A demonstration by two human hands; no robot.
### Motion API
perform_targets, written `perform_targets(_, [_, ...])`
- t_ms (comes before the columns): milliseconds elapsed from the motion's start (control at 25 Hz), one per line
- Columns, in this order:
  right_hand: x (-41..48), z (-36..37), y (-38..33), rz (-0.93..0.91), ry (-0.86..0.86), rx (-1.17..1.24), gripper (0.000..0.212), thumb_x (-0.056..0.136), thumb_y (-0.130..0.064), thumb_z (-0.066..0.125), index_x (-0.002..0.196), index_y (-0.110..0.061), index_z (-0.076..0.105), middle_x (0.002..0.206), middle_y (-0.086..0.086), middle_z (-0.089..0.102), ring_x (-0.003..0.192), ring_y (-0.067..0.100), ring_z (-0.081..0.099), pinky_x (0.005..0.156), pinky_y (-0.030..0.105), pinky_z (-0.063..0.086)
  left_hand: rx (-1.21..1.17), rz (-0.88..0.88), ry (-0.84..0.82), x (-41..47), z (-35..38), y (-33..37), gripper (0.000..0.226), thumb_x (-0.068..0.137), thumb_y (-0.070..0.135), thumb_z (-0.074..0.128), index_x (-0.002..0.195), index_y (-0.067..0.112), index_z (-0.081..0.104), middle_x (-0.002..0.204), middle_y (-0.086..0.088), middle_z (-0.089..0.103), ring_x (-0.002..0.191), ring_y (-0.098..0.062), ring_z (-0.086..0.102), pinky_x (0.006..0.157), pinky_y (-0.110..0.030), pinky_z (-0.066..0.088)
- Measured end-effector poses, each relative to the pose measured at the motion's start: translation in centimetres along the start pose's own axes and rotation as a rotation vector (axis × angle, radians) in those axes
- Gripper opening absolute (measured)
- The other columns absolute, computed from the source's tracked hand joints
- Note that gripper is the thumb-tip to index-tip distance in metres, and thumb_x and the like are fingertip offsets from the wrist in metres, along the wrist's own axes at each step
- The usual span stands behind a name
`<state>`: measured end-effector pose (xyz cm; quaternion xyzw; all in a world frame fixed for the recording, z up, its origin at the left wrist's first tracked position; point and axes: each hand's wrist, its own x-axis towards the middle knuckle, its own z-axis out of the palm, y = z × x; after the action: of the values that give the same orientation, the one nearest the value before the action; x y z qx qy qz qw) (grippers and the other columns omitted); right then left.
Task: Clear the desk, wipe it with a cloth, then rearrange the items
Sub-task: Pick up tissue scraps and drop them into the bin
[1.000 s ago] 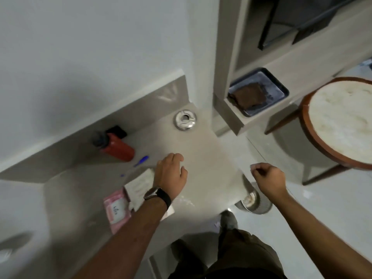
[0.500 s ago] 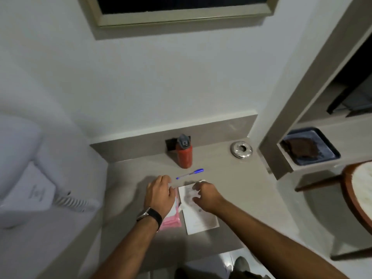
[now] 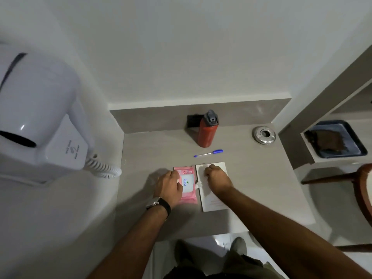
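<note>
Left hand [image 3: 168, 187] lies flat against the pink plastic wipes pack [image 3: 187, 185] on the grey desk [image 3: 251, 178], not gripping; right hand [image 3: 216, 177], fingers curled, presses the white paper card [image 3: 213, 202] just right of the pack. Red bottle [image 3: 207, 131] and blue pen [image 3: 209, 153] sit behind.

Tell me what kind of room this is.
Probably a hotel room: a wall-mounted hair dryer with coiled cord, a steel ashtray on the built-in desk, and a tray on the side shelf.
</note>
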<state>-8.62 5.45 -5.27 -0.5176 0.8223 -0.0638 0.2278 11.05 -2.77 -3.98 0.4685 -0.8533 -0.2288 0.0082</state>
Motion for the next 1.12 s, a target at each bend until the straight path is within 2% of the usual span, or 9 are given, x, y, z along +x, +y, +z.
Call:
perform_targets(200, [-1.3,0.7,-0.5,-0.053,0.058,0.076,0.029,0.100,-0.011,0.052,0.123,-0.006,0.069,0.124,0.013,0.067,0.118,0.029,0.061,0.106,0.031,0.044,0.028,0.003,-0.011,0.3,1.0,0.1,0.022,0.085,0.022,0.060,0.106,0.017,0.062,0.105,-0.006,0.067,0.097,-0.028,0.064,0.086,-0.040,0.053])
perform_targets(320, [-1.8,1.1,-0.7,-0.169,-0.043,0.036,0.033,0.100,-0.023,0.054,0.128,-0.010,0.066,0.130,0.011,0.064,0.121,0.028,0.059,0.107,0.031,0.042,0.049,0.009,0.002,0.8,0.8,1.1,0.022,0.085,0.023,0.059,0.106,0.019,0.061,0.108,-0.006,0.066,0.099,-0.030,0.064,0.088,-0.040,0.052])
perform_targets(440, [-1.6,1.2,-1.0,-0.157,-0.088,0.050,0.030,0.098,-0.019,0.058,0.123,-0.010,0.072,0.129,0.010,0.068,0.119,0.027,0.062,0.106,0.030,0.045,0.078,0.049,0.011,1.1,0.6,2.9,0.020,0.082,0.022,0.060,0.102,0.019,0.060,0.105,-0.005,0.067,0.098,-0.030,0.064,0.087,-0.040,0.050])
perform_targets(560, [-2.3,-0.7,0.2,-0.113,-0.044,0.209,0.028,0.095,-0.013,0.057,0.113,-0.008,0.078,0.122,0.011,0.074,0.114,0.029,0.067,0.101,0.031,0.049,0.114,0.126,0.006,1.8,0.4,6.0,0.016,0.082,0.020,0.059,0.097,0.018,0.059,0.100,-0.006,0.066,0.098,-0.031,0.063,0.085,-0.041,0.049])
perform_targets(680, [-4.3,-3.7,4.1,-0.001,0.116,0.437,0.024,0.087,-0.014,0.060,0.100,-0.010,0.079,0.103,0.010,0.078,0.095,0.025,0.071,0.084,0.022,0.052,0.117,0.195,0.030,2.8,1.0,10.6,0.013,0.078,0.017,0.065,0.089,0.020,0.058,0.091,-0.004,0.067,0.090,-0.030,0.065,0.079,-0.040,0.051])
perform_targets(720, [-5.2,-4.5,5.8,0.026,0.179,0.510,0.022,0.085,-0.016,0.060,0.095,-0.011,0.079,0.095,0.009,0.077,0.087,0.022,0.070,0.077,0.016,0.048,0.116,0.225,0.041,3.1,1.3,12.2,0.015,0.076,0.016,0.068,0.088,0.020,0.060,0.089,-0.004,0.068,0.087,-0.030,0.065,0.077,-0.039,0.051])
perform_targets(800, [-7.7,-5.9,11.0,0.109,0.310,0.603,0.016,0.086,-0.016,0.062,0.091,-0.014,0.078,0.089,0.005,0.075,0.080,0.015,0.067,0.074,0.009,0.042,0.126,0.323,0.031,3.5,2.9,16.9,0.018,0.073,0.014,0.069,0.087,0.021,0.061,0.084,-0.002,0.068,0.080,-0.029,0.066,0.073,-0.038,0.052])
perform_targets(1000, [-14.7,-5.1,26.4,0.531,0.610,0.791,0.015,0.092,-0.015,0.066,0.097,-0.017,0.080,0.096,-0.005,0.078,0.083,0.007,0.069,0.080,0.013,0.050,0.144,0.505,-0.098,3.5,9.6,29.7,0.018,0.075,0.017,0.057,0.092,0.019,0.062,0.087,-0.002,0.065,0.083,-0.031,0.065,0.082,-0.042,0.051])
perform_targets(1120, [-18.8,-2.4,34.2,0.793,0.765,0.898,0.014,0.095,-0.015,0.065,0.100,-0.014,0.078,0.099,-0.002,0.077,0.089,0.015,0.072,0.084,0.027,0.059,0.166,0.577,-0.212,3.1,14.6,35.4,0.017,0.080,0.015,0.061,0.096,0.020,0.061,0.094,-0.001,0.065,0.088,-0.029,0.066,0.089,-0.042,0.048])
